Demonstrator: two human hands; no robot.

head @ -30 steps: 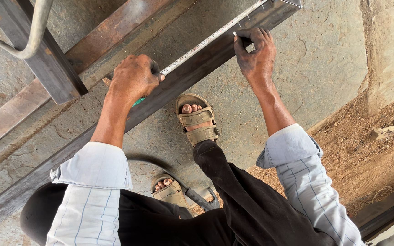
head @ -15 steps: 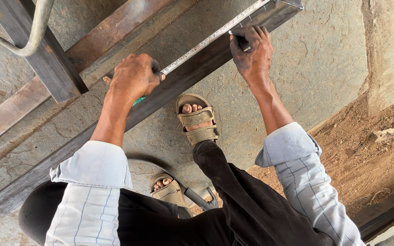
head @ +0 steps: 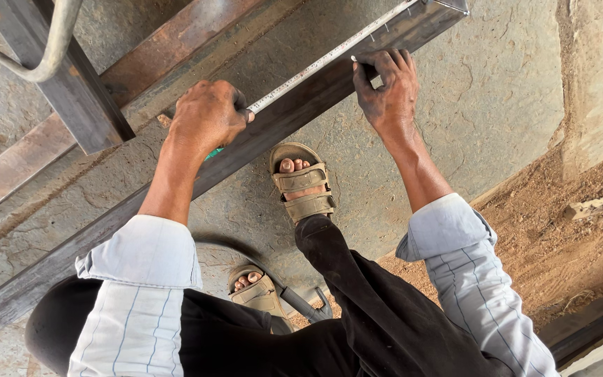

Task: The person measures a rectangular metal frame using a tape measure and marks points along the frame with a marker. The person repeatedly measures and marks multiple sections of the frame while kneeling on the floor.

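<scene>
So we're crouched over a long steel bar [head: 273, 139] that lies slantwise on the concrete floor [head: 497, 105], and a tape [head: 329, 59] runs along its top edge. Our left hand [head: 207, 115] is closed in a fist around the tape's case, only a bit of green peeking out under the palm, and it rests right on the bar. Our right hand [head: 389, 91] sits further up the bar, fingers curled down and pinching something small and dark against the steel just beside the tape; can't tell what it is, looks like a marker or chalk stub. Both hands are pretty grimy. One sandal [head: 301, 185] is planted just below the bar between our arms, the other is tucked back under us next to a clamp-like tool [head: 305, 304] lying on the floor. More rusty steel [head: 71, 91] lies top left, with a bent pipe [head: 50, 49] over it. Dirt [head: 560, 237] on the right. No containers anywhere in view.
</scene>
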